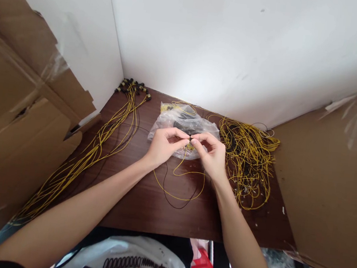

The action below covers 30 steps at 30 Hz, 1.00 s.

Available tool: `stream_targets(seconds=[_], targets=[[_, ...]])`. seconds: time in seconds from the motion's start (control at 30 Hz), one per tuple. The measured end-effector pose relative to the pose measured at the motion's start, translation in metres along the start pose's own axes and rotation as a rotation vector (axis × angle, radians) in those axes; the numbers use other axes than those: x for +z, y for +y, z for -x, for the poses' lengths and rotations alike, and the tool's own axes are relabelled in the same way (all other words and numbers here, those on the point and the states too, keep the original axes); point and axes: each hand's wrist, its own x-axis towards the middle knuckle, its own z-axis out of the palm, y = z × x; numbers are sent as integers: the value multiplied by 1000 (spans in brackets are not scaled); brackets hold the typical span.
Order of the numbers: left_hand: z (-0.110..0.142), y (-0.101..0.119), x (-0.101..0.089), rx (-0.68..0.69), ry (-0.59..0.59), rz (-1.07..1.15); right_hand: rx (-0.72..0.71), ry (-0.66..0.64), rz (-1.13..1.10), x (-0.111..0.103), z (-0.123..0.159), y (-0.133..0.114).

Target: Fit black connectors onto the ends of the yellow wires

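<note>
My left hand (163,145) and my right hand (212,154) meet over the middle of a dark wooden table (144,207). Both pinch a small dark connector (191,140) between thumb and fingertips. From the pinch a thin yellow and black wire (178,196) hangs down and loops on the table in front of my wrists. Just behind my hands lies a clear plastic bag (180,119) holding small dark parts.
A straight bundle of yellow wires (100,142) with dark connector ends (134,87) runs along the left side. A tangled heap of yellow wires (249,159) lies on the right. Cardboard sheets (15,124) flank both sides, with a white wall behind.
</note>
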Motion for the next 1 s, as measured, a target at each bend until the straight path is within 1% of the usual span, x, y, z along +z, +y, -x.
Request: stream_targets(seconds=[0.23, 0.4, 0.53, 0.67, 0.8, 1.0], targets=[[2, -1, -3, 86, -42, -112, 25, -29, -6, -1, -1, -2], [4, 2, -5, 157, -11, -229, 112, -54, -153, -2, -3, -1], [4, 1, -6, 319, -27, -396, 190, -61, -257, -4, -4, -3], [3, -3, -8, 486, -5, -520, 250, -24, -302, -4, -4, -4], [2, -5, -10, 544, 5, -586, 237, -18, -293, -2, -3, -4], [2, -5, -12, 547, -3, -652, 168, -31, -236, -2, -1, 1]])
